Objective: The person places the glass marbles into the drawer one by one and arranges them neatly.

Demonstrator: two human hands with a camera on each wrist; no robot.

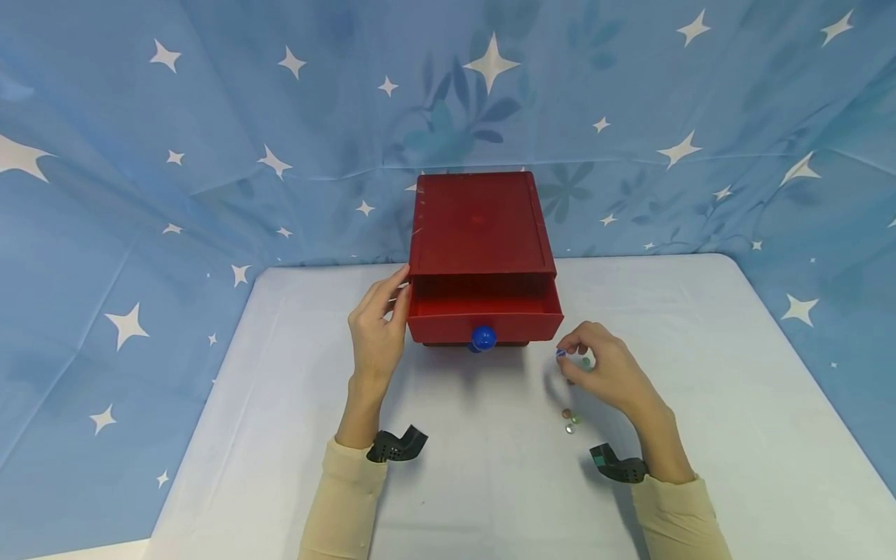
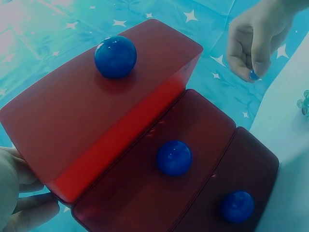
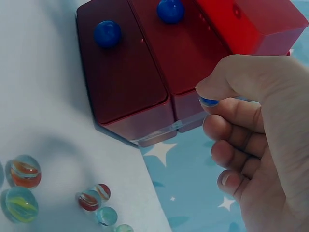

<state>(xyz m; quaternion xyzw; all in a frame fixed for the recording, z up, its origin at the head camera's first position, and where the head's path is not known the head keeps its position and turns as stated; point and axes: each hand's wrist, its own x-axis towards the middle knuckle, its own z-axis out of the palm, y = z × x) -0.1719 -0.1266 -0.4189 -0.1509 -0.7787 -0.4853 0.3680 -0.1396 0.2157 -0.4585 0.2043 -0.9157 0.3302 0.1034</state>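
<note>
Right hand (image 1: 609,369) pinches blue marble (image 3: 209,101) between thumb and forefinger, beside open top drawer (image 1: 484,306) of red drawer box (image 1: 479,225). Left hand (image 1: 378,330) flat against drawer side, grip relaxed. Marble not yet in drawer; more marbles (image 1: 571,420) left on table (image 1: 700,373).

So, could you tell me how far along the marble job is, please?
Done: the top drawer is pulled open, left hand touching the chest. In hand: the right hand pinches a blue marble. Left: several marbles still lie on the table.
</note>
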